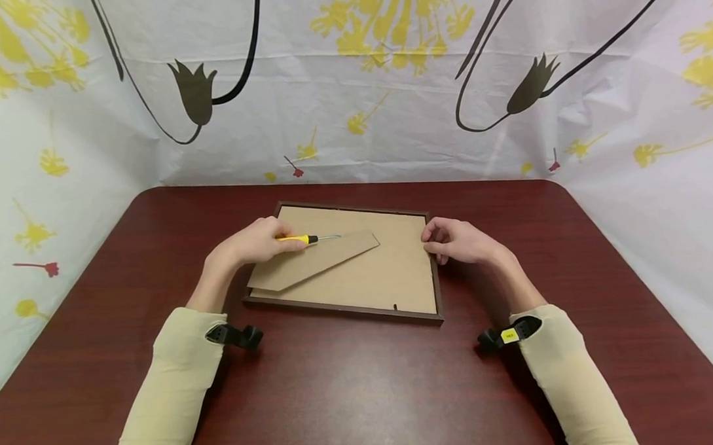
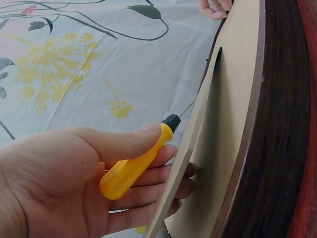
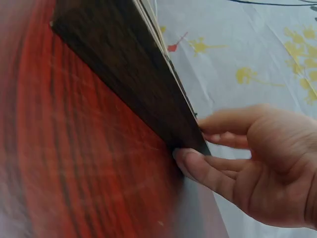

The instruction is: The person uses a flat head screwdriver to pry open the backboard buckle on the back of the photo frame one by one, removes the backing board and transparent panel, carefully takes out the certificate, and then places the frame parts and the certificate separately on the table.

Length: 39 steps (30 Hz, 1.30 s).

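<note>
1. Brown, wood-look frame (image 1: 342, 308) lying back side up, at the middle of the table, between two hands.
2. Tan backing board (image 1: 398, 276) filling the frame, with a small dark tab (image 1: 395, 307) near its near right corner.
3. Long tan flap (image 1: 326, 259) set slantwise over the left half of the board; the left wrist view shows a gap between the two.
4. Yellow-handled screwdriver (image 1: 299, 239) with a black collar and thin metal shaft, pointing rightward above the flap.
5. Left hand (image 1: 252, 243): thumb and fingers closed around the screwdriver's handle, while other fingertips reach past the flap's edge into the gap.
6. Right hand (image 1: 464, 242): fingers bent, thumb and fingertips gripping the frame's right edge, with barely any opening between them.
7. Pale cream sleeves (image 1: 183, 367) on both forearms, a black strap (image 1: 234, 336) at each wrist.
8. Dark red, wood-grained table (image 1: 356, 393) with a glossy patch at the near side.
9. White sheet (image 1: 277, 131) around the table, printed with yellow flowers, small red blooms and dark curling stems.
</note>
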### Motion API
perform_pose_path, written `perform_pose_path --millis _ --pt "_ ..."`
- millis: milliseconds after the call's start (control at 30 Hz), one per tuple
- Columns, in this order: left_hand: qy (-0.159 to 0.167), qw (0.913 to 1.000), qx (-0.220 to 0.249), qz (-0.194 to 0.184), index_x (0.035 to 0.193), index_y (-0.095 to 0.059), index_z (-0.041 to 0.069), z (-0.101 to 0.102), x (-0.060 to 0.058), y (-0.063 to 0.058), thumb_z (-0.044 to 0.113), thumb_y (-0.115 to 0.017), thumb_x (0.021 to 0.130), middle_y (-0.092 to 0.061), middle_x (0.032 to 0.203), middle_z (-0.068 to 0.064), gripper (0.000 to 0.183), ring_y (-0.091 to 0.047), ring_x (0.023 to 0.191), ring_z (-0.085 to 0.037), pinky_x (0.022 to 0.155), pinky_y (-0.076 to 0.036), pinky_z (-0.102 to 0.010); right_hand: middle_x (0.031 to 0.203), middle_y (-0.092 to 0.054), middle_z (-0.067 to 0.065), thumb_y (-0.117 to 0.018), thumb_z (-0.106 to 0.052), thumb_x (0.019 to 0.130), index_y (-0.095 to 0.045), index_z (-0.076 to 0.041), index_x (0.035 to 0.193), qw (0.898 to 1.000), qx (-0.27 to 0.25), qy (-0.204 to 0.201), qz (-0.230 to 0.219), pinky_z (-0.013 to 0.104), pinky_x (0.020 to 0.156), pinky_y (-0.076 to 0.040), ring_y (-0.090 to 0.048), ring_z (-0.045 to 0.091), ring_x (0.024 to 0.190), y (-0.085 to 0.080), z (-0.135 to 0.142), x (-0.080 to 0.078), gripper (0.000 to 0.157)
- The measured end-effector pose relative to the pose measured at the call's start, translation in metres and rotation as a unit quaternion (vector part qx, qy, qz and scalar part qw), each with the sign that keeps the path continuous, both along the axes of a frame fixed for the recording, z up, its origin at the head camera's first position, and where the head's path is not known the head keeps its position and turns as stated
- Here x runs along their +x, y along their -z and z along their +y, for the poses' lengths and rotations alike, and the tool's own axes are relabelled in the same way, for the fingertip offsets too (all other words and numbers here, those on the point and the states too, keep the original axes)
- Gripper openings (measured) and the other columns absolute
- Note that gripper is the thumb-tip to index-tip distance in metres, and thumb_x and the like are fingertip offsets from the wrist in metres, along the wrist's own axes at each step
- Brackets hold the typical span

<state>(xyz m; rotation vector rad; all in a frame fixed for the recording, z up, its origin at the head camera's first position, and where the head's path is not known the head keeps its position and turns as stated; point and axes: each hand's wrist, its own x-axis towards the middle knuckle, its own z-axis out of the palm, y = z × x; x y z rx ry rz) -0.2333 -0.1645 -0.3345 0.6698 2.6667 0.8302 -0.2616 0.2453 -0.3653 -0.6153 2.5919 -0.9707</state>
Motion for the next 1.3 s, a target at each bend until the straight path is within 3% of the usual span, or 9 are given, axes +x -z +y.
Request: perform_pose_path --millis 267,567,900,967,1067,1167,1300 --pt "-0.005 0.9985 0.021 -0.050 0.076 -0.064 0.007 0.000 0.001 0.000 0.028 -0.068 0.098 -0.041 0.061 0.003 0.031 -0.035 0.059 -0.013 0.057 -0.029 -0.027 0.090 -0.067 0.006 -0.062 -0.013 0.101 -0.062 -0.007 0.110 0.995 0.027 0.042 0.084 0.036 0.070 -0.052 -0.065 0.018 0.072 0.004 -0.008 -0.001 0.010" --pt "0.000 0.9986 0.026 -0.045 0.071 -0.052 0.007 -0.003 0.001 0.000 0.029 -0.064 0.101 -0.037 0.061 0.004 0.039 -0.031 0.058 -0.012 0.056 -0.026 -0.028 0.085 -0.064 0.009 -0.067 -0.022 0.099 -0.054 -0.009 0.121 0.999 0.017 0.029 0.006 0.039 0.069 -0.050 -0.064 0.025 0.066 -0.001 -0.004 0.002 0.028" --pt "-0.002 0.9995 0.026 -0.020 0.070 -0.049 0.012 -0.002 0.002 -0.001 0.026 -0.065 0.100 -0.037 0.063 0.003 0.038 -0.034 0.059 -0.013 0.058 -0.029 -0.029 0.087 -0.066 0.008 -0.063 -0.016 0.101 -0.057 -0.008 0.119 0.998 0.015 0.036 0.059 0.038 0.068 -0.053 -0.063 0.023 0.067 0.004 -0.008 0.001 0.020" --pt "0.000 0.9995 0.025 -0.018 0.070 -0.049 0.012 -0.002 0.003 -0.002 0.027 -0.064 0.101 -0.037 0.063 0.003 0.038 -0.034 0.059 -0.013 0.058 -0.029 -0.029 0.090 -0.066 0.010 -0.064 -0.018 0.101 -0.055 -0.007 0.125 0.997 0.016 0.038 0.060 0.040 0.069 -0.054 -0.065 0.024 0.070 0.005 -0.008 0.000 0.028" --pt "-0.002 0.9996 0.025 -0.009 0.073 -0.051 0.011 -0.002 0.004 -0.004 0.028 -0.065 0.100 -0.037 0.064 0.003 0.035 -0.034 0.061 -0.014 0.059 -0.029 -0.030 0.097 -0.064 0.012 -0.069 -0.030 0.098 -0.046 -0.009 0.141 0.997 0.037 0.041 0.052 0.042 0.076 -0.051 -0.064 0.025 0.082 0.004 -0.008 0.000 0.053" --pt "-0.007 0.9995 0.026 0.018 0.079 -0.058 0.009 -0.001 0.005 -0.008 0.028 -0.067 0.099 -0.041 0.066 0.002 0.028 -0.037 0.063 -0.015 0.061 -0.031 -0.031 0.094 -0.055 0.009 -0.073 -0.041 0.094 -0.037 -0.011 0.152 0.997 0.058 0.021 0.043 0.040 0.078 -0.042 -0.054 0.022 0.087 0.002 -0.008 0.000 0.075" --pt "-0.031 0.9975 0.031 0.055 0.094 -0.070 0.008 0.001 0.004 -0.012 0.027 -0.070 0.097 -0.055 0.076 -0.002 0.018 -0.045 0.068 -0.018 0.064 -0.038 -0.033 0.082 -0.041 0.006 -0.075 -0.042 0.092 -0.038 -0.008 0.154 0.996 0.066 -0.022 0.049 0.039 0.074 -0.032 -0.040 0.019 0.080 0.003 -0.009 -0.001 0.080"
